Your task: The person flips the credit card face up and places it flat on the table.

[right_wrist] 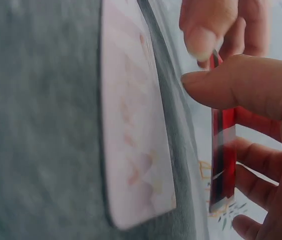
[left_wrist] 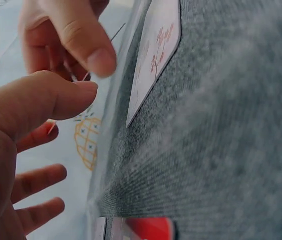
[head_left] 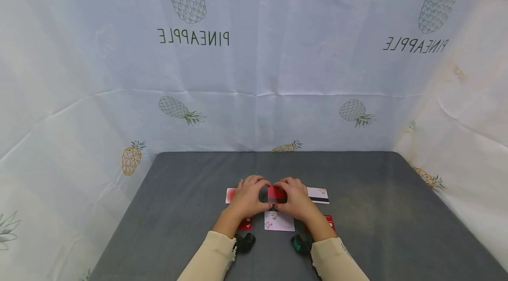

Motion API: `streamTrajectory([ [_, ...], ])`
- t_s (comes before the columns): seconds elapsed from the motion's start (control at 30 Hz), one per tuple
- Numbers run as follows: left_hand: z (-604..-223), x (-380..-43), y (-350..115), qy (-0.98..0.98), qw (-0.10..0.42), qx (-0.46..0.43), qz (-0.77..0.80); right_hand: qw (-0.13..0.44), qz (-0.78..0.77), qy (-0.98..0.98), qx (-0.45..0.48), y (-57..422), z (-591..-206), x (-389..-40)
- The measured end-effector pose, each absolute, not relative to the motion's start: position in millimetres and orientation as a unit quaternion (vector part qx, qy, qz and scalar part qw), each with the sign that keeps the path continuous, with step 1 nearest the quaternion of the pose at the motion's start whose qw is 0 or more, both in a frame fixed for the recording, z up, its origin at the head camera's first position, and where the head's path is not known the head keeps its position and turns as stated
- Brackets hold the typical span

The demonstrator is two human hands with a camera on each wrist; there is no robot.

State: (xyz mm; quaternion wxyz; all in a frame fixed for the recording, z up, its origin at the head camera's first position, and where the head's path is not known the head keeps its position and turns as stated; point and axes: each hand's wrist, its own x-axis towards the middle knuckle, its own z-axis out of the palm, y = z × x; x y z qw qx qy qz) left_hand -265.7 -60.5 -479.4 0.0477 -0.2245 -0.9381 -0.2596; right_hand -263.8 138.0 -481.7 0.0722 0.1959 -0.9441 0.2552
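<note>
Between my two hands, over the middle of the table, is a red card (head_left: 276, 194) with a dark stripe. My right hand (head_left: 295, 197) holds its right part, thumb on the near side and fingers behind. At the card's left end, my left hand (head_left: 251, 195) grips with thumb and fingertips. The right wrist view has the card (right_wrist: 224, 155) nearly edge-on, its upper end at the left thumb. Just below the hands lies a white card with pink blossoms (head_left: 279, 222), also close by in the right wrist view (right_wrist: 136, 125).
Behind the left hand lies a pale card with a red circle (head_left: 231, 195). A white card with a black stripe (head_left: 318, 195) is beyond the right hand. Red cards lie near the left wrist (head_left: 245, 224) and right wrist (head_left: 330, 221). A pineapple-print curtain (head_left: 254, 60) surrounds the grey table (head_left: 377, 215).
</note>
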Motion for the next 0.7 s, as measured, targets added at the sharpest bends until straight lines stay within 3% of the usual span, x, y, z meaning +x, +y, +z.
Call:
streamTrajectory([
  [0.3,-478.7,-265.9,-60.2,-0.929,0.040,-0.233,-0.284,0.072,0.272,-0.941,0.187,135.4,-478.9,-260.7],
  [0.7,-480.3,-267.1,-62.6,-0.899,-0.028,-0.249,-0.360,0.037,0.417,-0.884,0.209,140.5,-478.5,-261.4],
])
